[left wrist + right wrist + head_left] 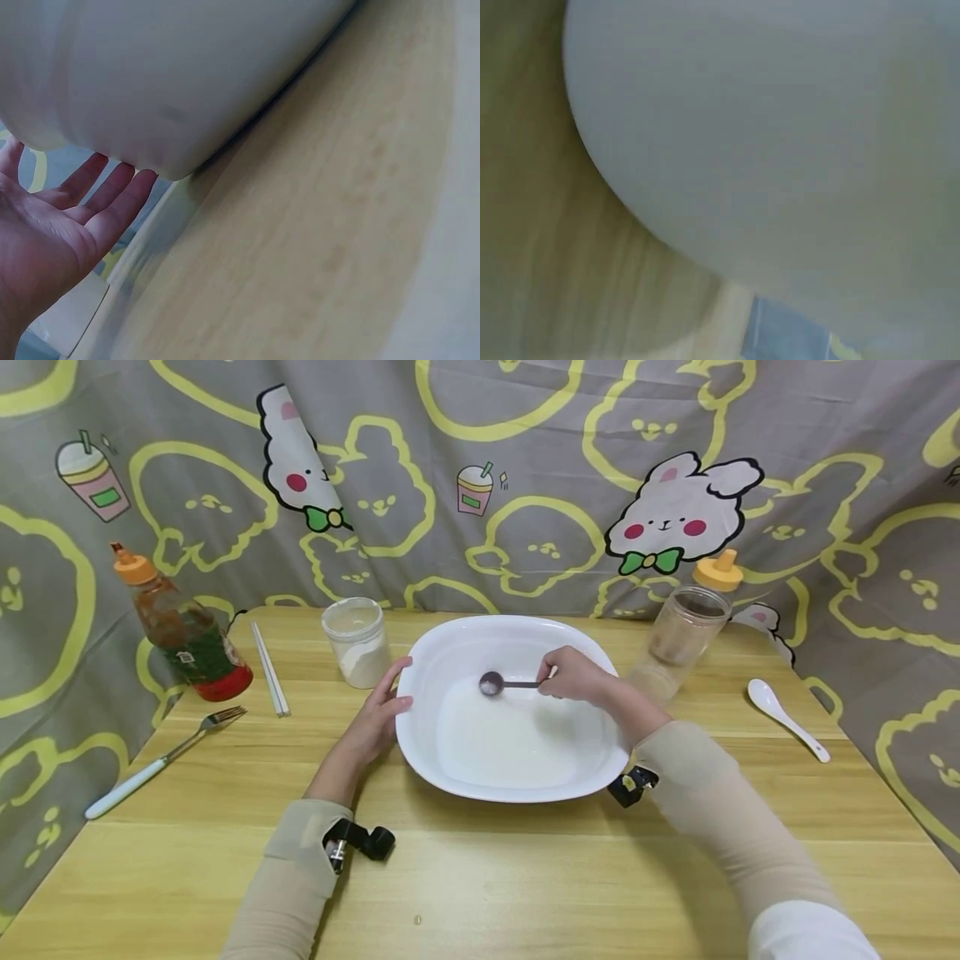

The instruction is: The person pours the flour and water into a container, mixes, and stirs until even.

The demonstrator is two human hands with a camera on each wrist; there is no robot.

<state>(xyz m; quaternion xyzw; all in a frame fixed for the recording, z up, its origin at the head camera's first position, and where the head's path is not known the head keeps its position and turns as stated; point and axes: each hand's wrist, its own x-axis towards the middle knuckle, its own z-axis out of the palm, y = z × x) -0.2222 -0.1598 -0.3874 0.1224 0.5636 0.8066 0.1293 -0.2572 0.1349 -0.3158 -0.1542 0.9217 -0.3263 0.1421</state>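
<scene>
A white basin (517, 789) with rounded corners stands mid-table, its floor an off-white tone. My left hand (375, 718) is at its left side, with fingertips on the rim. In the left wrist view, several fairly straight fingers (120, 206) of that hand meet the outer wall. Over the inside of the basin, my right hand (573, 677) pinches the handle end of a dark measuring spoon (491, 684). Its round bowl points left and has some white stuff in it. The right wrist view shows only the basin's blurred outer wall (727, 150); hand and spoon are out of sight there.
Behind the basin's left end stands an open jar (363, 652) of white powder. Further left are chopsticks (270, 670), a red sauce bottle (187, 635) and a fork (165, 760). To the right, a clear jar (686, 631), an orange-capped bottle (717, 572) and a white spoon (787, 720).
</scene>
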